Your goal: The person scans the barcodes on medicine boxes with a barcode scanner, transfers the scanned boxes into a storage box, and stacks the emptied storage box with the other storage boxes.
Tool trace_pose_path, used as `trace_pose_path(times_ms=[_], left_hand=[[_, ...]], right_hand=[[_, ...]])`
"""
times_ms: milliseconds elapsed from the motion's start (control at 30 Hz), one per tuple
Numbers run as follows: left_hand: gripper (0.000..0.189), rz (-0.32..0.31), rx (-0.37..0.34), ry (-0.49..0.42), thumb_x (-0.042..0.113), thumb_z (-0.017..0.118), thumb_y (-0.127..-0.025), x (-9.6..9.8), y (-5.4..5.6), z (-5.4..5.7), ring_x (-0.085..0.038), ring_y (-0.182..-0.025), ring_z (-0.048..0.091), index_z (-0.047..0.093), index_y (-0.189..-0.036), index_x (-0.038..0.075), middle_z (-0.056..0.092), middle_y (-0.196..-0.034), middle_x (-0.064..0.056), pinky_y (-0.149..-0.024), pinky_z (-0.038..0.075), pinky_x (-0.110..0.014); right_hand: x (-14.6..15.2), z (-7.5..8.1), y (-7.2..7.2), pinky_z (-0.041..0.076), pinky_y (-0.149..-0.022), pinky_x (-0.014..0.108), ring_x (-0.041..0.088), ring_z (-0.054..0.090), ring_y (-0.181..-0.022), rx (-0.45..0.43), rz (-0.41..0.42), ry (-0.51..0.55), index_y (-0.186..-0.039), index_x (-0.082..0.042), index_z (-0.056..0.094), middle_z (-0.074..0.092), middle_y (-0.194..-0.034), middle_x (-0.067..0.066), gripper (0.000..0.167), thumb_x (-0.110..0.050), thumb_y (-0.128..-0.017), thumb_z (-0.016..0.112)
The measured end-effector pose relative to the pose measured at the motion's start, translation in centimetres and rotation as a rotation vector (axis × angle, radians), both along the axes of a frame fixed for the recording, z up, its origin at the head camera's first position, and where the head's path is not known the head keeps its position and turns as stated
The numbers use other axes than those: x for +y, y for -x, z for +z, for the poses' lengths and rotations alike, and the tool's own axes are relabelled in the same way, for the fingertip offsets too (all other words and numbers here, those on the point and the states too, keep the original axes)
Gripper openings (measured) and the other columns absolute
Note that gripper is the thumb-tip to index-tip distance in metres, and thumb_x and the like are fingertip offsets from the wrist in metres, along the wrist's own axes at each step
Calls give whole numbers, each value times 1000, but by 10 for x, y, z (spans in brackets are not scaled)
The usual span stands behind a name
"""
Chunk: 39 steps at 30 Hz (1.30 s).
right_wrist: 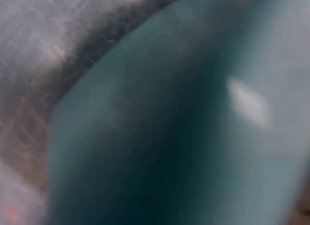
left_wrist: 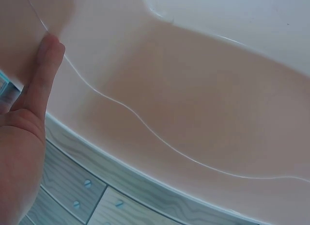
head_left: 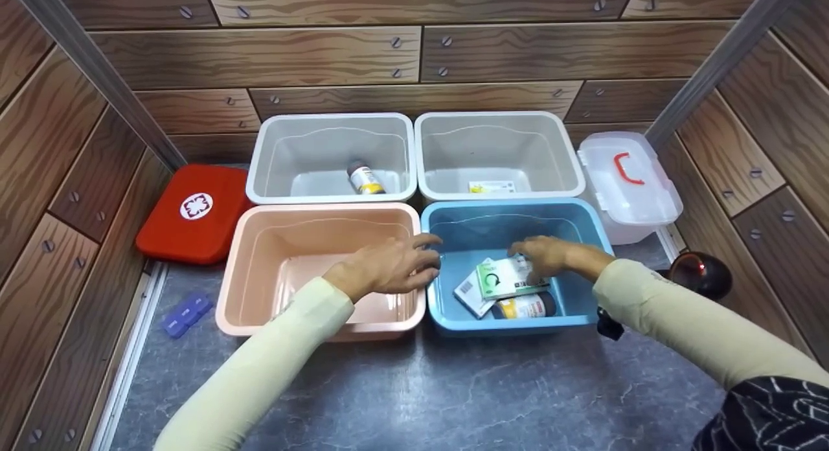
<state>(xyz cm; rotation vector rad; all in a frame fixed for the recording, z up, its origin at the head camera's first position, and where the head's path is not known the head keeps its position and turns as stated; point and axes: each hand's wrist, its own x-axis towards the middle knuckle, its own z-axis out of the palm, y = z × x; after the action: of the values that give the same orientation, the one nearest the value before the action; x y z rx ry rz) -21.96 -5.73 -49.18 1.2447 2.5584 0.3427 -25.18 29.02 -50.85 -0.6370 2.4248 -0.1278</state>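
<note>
My left hand (head_left: 396,264) lies over the side where the peach bin (head_left: 259,212) meets the blue bin (head_left: 511,208), fingers loosely bent across the rims. In the left wrist view its thumb (left_wrist: 46,70) extends along the peach bin's inner wall. Inside the blue bin, my right hand (head_left: 547,256) has its thumb and fingers about the upper right of a green-and-white medicine box (head_left: 502,279). Beneath it are another white box (head_left: 473,295) and a brown pill bottle (head_left: 526,306). The right wrist view is blurred and shows no hand.
Behind stand two grey bins (head_left: 330,120) (head_left: 489,120), one with a pill bottle (head_left: 364,177), one with a small box (head_left: 492,186). A red first-aid case (head_left: 178,227) and purple pill organizer (head_left: 186,315) lie left; a clear lidded box (head_left: 625,185) and dark rounded object (head_left: 701,275) stand right.
</note>
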Motion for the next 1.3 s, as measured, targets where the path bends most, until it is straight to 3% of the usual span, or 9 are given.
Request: trace_pose_path(times_ms=[167,333,467,633,833,1067,1167,1300], left_hand=[[39,6,-12,1,44,47,-114,-1,0,0,-34,-109,73,69,-138,22,42,-172,-8,-94,63,-51],[38,-4,-1,-2,43,47,-114,-1,0,-1,-34,-109,74,69,-137,21,43,-171,-9,-95,62,-51],[37,-19,6,-21,41,48,-114,0,0,-2,-35,-109,75,70,-135,19,45,-169,-11,-98,61,-50],[36,-29,11,-34,40,48,-114,0,0,-3,-34,-108,75,70,-133,18,46,-169,-12,-99,61,-50],[37,-28,6,-25,41,48,-114,0,1,-1,-31,-106,74,70,-134,19,45,-170,-11,-99,61,-48],[36,-23,13,-28,40,48,-114,0,1,-2,-30,-105,74,71,-133,20,46,-170,-10,-98,61,-48],[37,-22,17,-30,41,48,-114,-1,1,-2,-31,-104,74,70,-134,20,46,-169,-10,-96,62,-48],[36,-24,23,-39,40,48,-114,-1,0,-2,-31,-104,74,71,-133,19,46,-169,-10,-96,62,-48]], right_hand=[[6,-3,-4,56,-99,58,43,67,-115,10,-10,8,-145,1,60,71,-124,25,65,-18,-89,88],[12,8,0,57,-84,49,27,67,-94,44,-26,164,-131,-3,68,75,-108,14,49,-12,-87,87],[16,21,2,55,-84,44,23,67,-93,107,-33,342,-126,-6,72,76,-107,11,41,-6,-87,85],[27,38,-1,54,-80,37,22,68,-93,179,-125,528,-128,-8,72,77,-110,13,39,-5,-91,84],[46,45,-9,50,-85,25,17,65,-97,313,-253,630,-130,-6,71,77,-116,15,38,-8,-94,85],[69,45,-24,42,-90,12,-1,59,-103,450,-294,727,-126,-8,75,74,-120,8,35,-8,-93,86],[79,43,-29,41,-90,11,-2,59,-104,483,-325,760,-127,-7,76,72,-118,1,35,-4,-92,85],[91,40,-37,47,-84,11,0,61,-99,481,-429,813,-131,-2,71,69,-112,-10,40,-3,-93,84]])
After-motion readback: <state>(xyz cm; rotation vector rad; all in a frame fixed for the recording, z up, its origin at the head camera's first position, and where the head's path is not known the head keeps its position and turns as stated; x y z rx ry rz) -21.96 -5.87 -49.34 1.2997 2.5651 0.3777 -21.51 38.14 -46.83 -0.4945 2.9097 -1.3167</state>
